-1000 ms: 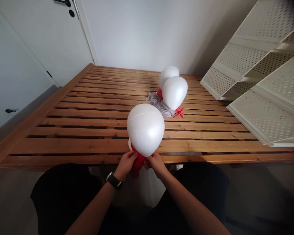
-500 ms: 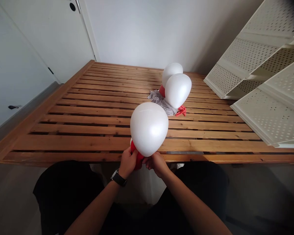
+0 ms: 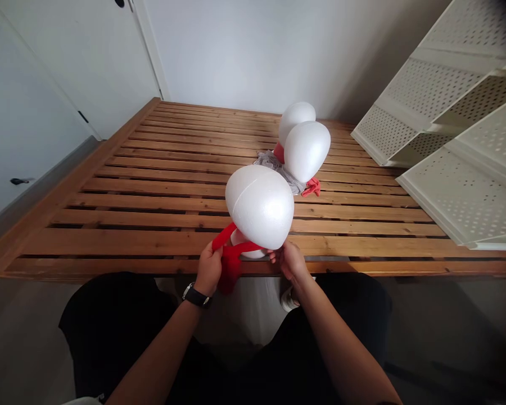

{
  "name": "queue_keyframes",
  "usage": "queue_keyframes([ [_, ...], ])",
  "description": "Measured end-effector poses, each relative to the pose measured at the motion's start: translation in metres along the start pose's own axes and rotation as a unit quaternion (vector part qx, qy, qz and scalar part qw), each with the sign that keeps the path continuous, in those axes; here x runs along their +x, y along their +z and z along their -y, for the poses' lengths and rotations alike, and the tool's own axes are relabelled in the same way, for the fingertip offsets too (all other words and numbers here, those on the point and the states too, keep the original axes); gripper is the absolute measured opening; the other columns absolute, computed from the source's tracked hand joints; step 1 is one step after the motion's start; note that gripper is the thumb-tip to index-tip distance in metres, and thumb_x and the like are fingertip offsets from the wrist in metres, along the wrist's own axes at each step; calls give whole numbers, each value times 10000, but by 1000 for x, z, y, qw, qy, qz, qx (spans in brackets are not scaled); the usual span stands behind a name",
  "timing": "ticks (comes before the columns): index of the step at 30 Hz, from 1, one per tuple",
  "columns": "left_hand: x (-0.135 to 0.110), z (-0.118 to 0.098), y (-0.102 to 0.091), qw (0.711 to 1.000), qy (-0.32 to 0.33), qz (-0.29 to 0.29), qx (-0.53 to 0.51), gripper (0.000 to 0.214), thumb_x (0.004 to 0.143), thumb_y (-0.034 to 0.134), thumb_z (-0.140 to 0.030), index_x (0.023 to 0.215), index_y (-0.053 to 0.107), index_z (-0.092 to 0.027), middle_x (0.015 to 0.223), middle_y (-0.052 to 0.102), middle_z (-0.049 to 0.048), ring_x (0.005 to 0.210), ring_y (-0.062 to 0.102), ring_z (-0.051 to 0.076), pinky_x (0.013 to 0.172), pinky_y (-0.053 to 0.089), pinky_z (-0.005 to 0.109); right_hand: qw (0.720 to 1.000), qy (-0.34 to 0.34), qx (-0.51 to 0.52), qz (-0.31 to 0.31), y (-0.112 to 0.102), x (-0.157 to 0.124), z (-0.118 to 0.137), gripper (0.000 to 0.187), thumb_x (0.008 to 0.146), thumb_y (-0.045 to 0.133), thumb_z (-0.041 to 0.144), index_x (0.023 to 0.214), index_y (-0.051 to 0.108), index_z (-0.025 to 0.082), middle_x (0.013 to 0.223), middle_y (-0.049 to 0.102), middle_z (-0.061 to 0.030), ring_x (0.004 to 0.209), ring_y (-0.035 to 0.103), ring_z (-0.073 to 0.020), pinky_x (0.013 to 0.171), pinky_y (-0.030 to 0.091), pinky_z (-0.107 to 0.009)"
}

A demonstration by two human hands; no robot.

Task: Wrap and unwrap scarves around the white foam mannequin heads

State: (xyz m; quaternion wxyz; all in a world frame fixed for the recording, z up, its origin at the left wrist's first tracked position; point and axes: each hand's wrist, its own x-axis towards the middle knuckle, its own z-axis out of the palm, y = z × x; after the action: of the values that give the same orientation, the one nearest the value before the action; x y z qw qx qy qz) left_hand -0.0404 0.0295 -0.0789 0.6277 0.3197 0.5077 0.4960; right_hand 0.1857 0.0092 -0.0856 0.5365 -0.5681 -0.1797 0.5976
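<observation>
A white foam head form (image 3: 259, 205) stands at the near edge of the wooden slat bed frame (image 3: 152, 197). A red scarf (image 3: 230, 253) loops around its neck. My left hand (image 3: 208, 269), with a dark watch at the wrist, grips the scarf's left end and pulls it out to the side. My right hand (image 3: 290, 260) holds the other end under the form's right side. Two more white foam heads (image 3: 304, 147) stand farther back, with a grey cloth (image 3: 278, 169) and a red cloth (image 3: 312, 187) at their bases.
White perforated shelf panels (image 3: 455, 140) lean over the frame's right side. A white door and wall (image 3: 59, 67) close off the left. My dark-trousered knees (image 3: 109, 326) sit below the frame's near rail.
My hands have moved apart, the left one drawing the red scarf out to the left around the neck. The foam head has shifted slightly farther onto the frame.
</observation>
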Motion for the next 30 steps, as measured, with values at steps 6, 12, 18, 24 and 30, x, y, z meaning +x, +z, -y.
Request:
queue_keyframes([
  [6, -19, 0, 9, 987, -97, 128, 5, 525, 790, 798, -599, 1027, 667, -149, 785, 743, 58, 619, 661, 171, 596, 527, 284, 988, 117, -27, 93, 17, -38, -33, 433, 801, 714, 583, 873, 719, 156, 719, 708, -62, 537, 629, -164, 433, 465, -252],
  [12, -23, -5, 13, 976, -92, 165, 106, 509, 762, 836, -571, 952, 679, -126, 788, 740, 71, 601, 630, 150, 559, 471, 253, 994, 45, -28, 95, 42, -54, -52, 455, 685, 857, 545, 614, 588, 184, 517, 538, 21, 415, 444, -97, 412, 313, -246],
  [18, -17, -4, 8, 961, -58, 183, 197, 144, 714, 750, -234, 789, 675, -137, 723, 711, 57, 619, 630, 168, 568, 458, 262, 999, 0, -12, 47, 42, -45, -44, 298, 683, 771, 408, 581, 602, 185, 514, 564, 8, 414, 420, -91, 434, 258, -255],
  [24, -21, -14, 1, 939, -14, 224, 262, 198, 670, 606, -126, 855, 671, -155, 746, 688, 11, 653, 601, 146, 586, 443, 241, 999, -24, 24, 18, 27, -39, -32, 273, 656, 787, 365, 565, 604, 183, 541, 580, -3, 475, 460, -96, 473, 309, -247],
  [30, -15, -34, -25, 873, -55, 303, 378, 112, 688, 559, -153, 783, 611, -182, 727, 686, 9, 632, 599, 151, 563, 408, 239, 997, -31, 75, -10, 12, -26, -11, 342, 646, 850, 384, 581, 577, 187, 557, 540, 18, 478, 426, -81, 462, 315, -238],
])
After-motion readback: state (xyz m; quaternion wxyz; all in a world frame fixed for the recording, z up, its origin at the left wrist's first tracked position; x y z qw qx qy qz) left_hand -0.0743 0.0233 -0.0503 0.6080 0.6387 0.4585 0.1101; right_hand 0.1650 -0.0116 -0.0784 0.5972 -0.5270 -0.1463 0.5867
